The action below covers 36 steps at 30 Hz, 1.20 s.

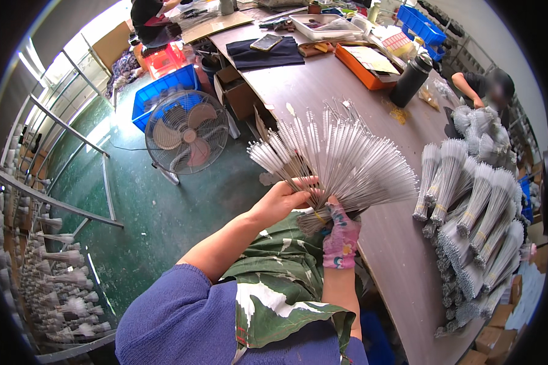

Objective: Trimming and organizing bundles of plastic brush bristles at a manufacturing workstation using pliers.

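A large fan of thin wire brushes (359, 164) with pale bristles spreads out in front of me over the table's edge. Its wire stems gather low down, where a yellow band circles some of them. My right hand (341, 237), in a pink patterned glove, is closed round the gathered stems, its thumb lying over them. My bare left hand (286, 199) is closed on the stems at the fan's left side, with thumb and fingers pinching a few brushes. The exact number between its fingers is hidden.
Many tied brush bundles (469, 201) are piled on the table (323, 91) at right. A black bottle (411, 79), an orange box (366, 66) and a dark cloth (265, 53) lie farther back. A fan (189, 134) stands at left near a metal rack (73, 131). A person (481, 88) sits across the table.
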### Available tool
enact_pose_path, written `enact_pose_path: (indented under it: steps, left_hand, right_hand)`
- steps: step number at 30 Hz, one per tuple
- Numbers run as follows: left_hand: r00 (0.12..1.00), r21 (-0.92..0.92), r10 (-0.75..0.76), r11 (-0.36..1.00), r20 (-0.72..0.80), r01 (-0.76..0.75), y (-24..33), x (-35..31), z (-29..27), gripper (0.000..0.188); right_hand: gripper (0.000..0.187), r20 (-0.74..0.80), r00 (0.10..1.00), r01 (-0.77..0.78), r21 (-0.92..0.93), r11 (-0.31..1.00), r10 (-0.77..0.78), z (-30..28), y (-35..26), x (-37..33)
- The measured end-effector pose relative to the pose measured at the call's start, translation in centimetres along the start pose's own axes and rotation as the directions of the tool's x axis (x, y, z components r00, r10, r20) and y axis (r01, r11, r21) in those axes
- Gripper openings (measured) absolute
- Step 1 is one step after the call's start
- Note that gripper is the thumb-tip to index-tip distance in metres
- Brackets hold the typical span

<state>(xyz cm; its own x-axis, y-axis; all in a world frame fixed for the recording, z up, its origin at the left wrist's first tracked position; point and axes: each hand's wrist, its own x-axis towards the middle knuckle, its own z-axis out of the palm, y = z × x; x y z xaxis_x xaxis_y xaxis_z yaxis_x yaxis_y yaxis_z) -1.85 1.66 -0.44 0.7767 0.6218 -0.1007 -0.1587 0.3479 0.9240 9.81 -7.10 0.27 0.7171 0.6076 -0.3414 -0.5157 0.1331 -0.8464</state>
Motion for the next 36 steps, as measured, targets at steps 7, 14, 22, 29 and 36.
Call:
enact_pose_path:
  steps: [7, 14, 22, 29, 36]
  left_hand:
    - [0.999, -0.094, 0.002, 0.996, -0.044, -0.006, 0.6, -0.6, 0.2, 0.038]
    - [0.992, -0.243, -0.056, 0.970, -0.111, 0.027, 1.5, -0.8, -0.1, 0.040]
    - [0.982, -0.345, 0.070, 0.930, -0.174, -0.128, -0.2, -0.5, -0.1, 0.017]
    - [0.953, -0.260, 0.182, 0.934, -0.241, -0.244, 0.3, -0.5, 0.9, 0.009]
    - [0.930, -0.234, 0.230, 0.925, -0.287, -0.301, 0.8, -0.9, 1.5, 0.013]
  right_hand:
    - [0.042, 0.072, 0.997, -0.019, 0.070, 0.997, 0.014, 0.2, 0.4, 0.1]
    - [0.038, 0.208, 0.978, -0.014, -0.025, 1.000, 0.019, 1.3, -0.8, -0.3]
    - [0.037, 0.282, 0.958, -0.038, -0.036, 0.999, 0.047, 2.2, -0.7, -0.5]
    - [0.042, 0.309, 0.951, -0.007, -0.047, 0.999, 0.022, 2.2, -0.5, 0.3]
    - [0.045, 0.338, 0.941, 0.021, -0.027, 0.999, -0.011, 2.5, -0.2, 0.2]
